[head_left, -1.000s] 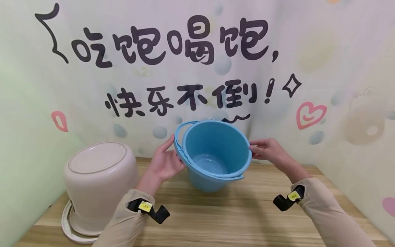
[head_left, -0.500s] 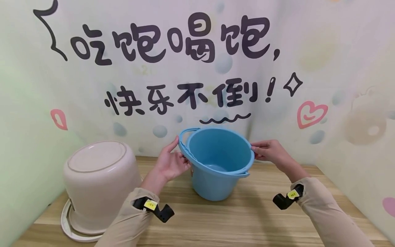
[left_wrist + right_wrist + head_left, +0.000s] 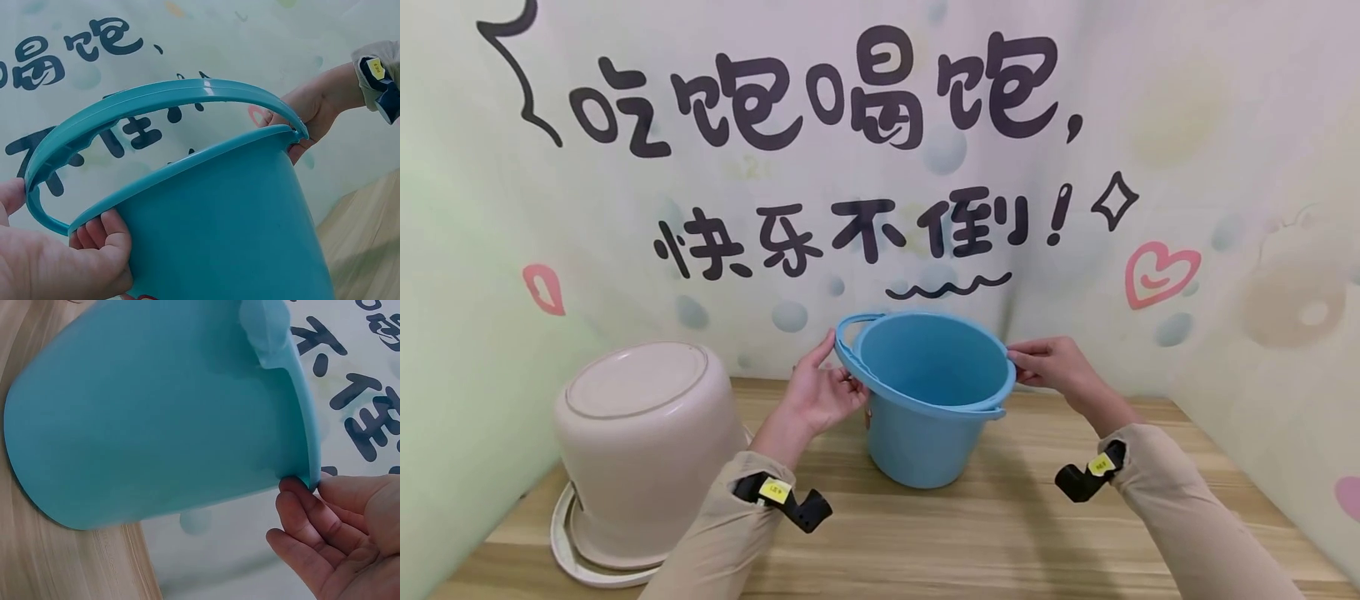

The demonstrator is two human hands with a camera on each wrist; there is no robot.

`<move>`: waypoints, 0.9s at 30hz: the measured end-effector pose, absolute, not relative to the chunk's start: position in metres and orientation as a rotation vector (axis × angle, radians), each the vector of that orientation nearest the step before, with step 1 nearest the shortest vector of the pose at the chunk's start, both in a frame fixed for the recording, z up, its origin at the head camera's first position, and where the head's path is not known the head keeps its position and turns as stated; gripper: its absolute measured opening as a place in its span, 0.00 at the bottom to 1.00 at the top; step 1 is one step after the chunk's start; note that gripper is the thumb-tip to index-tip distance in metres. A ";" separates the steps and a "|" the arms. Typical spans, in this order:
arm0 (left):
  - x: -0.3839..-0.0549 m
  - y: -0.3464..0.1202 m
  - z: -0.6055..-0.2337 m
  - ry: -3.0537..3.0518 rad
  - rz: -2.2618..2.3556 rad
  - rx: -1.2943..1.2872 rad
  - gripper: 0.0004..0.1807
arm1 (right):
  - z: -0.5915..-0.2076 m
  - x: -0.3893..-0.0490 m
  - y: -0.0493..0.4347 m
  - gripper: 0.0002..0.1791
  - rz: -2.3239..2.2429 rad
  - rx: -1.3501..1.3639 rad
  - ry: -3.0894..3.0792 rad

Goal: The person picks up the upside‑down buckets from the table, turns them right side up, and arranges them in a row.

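Holding a bucket (image 3: 925, 446), near upright, by opposite sides of the rim (image 3: 187, 164) at the middle of the tabletop (image 3: 865, 542), on it or just above, hard to tell which. Pinching the rim between thumb and fingers with the right hand (image 3: 1062, 367); hooking it with the curled fingers of the left hand (image 3: 818, 396), thumb against the handle (image 3: 187, 94). Likely light, stiff, slightly slick, hardly fragile. Best steadied by two opposite points of the rim.

The left arm (image 3: 726, 521) and right arm (image 3: 1195, 508) reached forward, apart. The left hand (image 3: 820, 396) had curled fingers (image 3: 117, 230) and a raised thumb (image 3: 10, 197); the right hand (image 3: 1060, 364) pinched with thumb and fingertips (image 3: 292, 485).
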State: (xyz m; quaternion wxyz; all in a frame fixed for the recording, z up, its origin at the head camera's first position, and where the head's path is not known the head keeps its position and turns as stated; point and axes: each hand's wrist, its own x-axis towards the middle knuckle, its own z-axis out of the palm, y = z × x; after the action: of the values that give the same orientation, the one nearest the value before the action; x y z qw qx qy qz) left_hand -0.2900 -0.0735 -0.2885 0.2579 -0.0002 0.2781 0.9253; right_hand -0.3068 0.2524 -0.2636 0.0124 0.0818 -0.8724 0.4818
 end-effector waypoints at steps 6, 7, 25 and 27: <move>-0.291 -0.074 -0.289 0.717 2.538 -0.035 0.34 | -0.264 -0.309 0.249 0.21 1.500 0.206 -2.701; -0.291 -0.074 -0.289 0.716 2.539 -0.036 0.34 | -0.264 -0.309 0.248 0.21 1.502 0.203 -2.698; -0.292 -0.090 -0.306 0.792 2.585 -0.107 0.17 | -0.266 -0.311 0.245 0.22 1.511 0.157 -2.687; -0.292 -0.092 -0.309 0.798 2.584 -0.109 0.16 | -0.266 -0.311 0.245 0.21 1.513 0.154 -2.686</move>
State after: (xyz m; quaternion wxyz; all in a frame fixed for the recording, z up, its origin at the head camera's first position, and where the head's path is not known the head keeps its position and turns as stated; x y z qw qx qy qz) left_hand -0.2918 -0.0920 -0.3093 0.2160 -0.0393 0.2879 0.9322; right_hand -0.3106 0.2454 -0.2665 0.0273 0.0498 -0.8698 0.4900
